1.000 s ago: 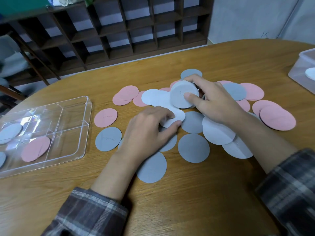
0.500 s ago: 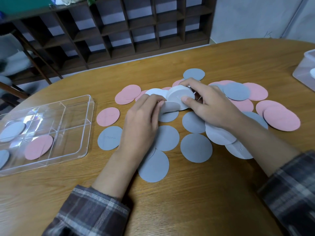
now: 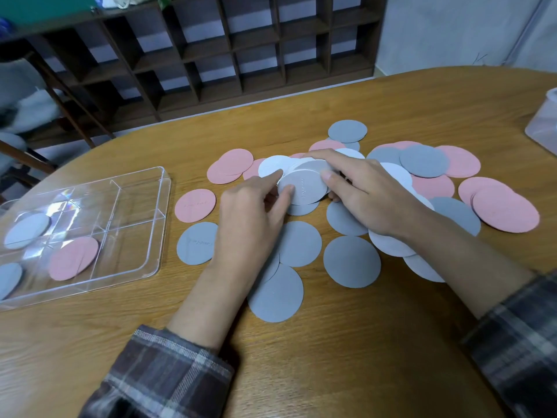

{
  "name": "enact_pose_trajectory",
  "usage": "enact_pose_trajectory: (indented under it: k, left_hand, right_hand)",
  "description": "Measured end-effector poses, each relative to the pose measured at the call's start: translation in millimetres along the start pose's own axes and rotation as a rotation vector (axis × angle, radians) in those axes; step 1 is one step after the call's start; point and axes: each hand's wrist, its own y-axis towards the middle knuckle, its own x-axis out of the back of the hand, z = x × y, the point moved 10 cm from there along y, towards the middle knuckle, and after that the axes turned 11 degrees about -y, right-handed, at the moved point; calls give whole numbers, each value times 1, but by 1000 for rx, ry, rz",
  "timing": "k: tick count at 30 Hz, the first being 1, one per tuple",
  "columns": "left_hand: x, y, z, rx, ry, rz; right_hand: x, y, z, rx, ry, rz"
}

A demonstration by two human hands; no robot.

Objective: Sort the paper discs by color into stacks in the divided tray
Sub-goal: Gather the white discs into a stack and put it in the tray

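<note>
While left hand [image 3: 250,218] and right hand [image 3: 370,197] pinch the white stack [image 3: 304,188] by opposite edges above the tabletop [image 3: 331,372] pile | discs likely light, thin, slippy, creasable | grip rims squarely | tray [image 3: 165,224] well left

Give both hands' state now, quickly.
Left hand: pinches the white stack at its edge.
Right hand: grips the white stack.

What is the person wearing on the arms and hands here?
Both arms are in long sleeves of a dark plaid shirt, brown-grey checks crossed by pale lines. The left sleeve shows its cuff edge, and the right sleeve is cut off by the frame. Both end short of the wrists. The left hand and right hand are bare: no gloves, rings or watch show.
</note>
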Motion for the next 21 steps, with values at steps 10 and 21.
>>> enact_pose_trajectory:
  k: [10, 21]
  left_hand:
    - [-9, -1, 16, 144, -80, 47]
    - [-9, -1, 18, 168, -91, 41]
  right_hand:
    - [-13, -2, 13, 92, -149, 26]
    - [-18, -3, 13, 95, -173, 64]
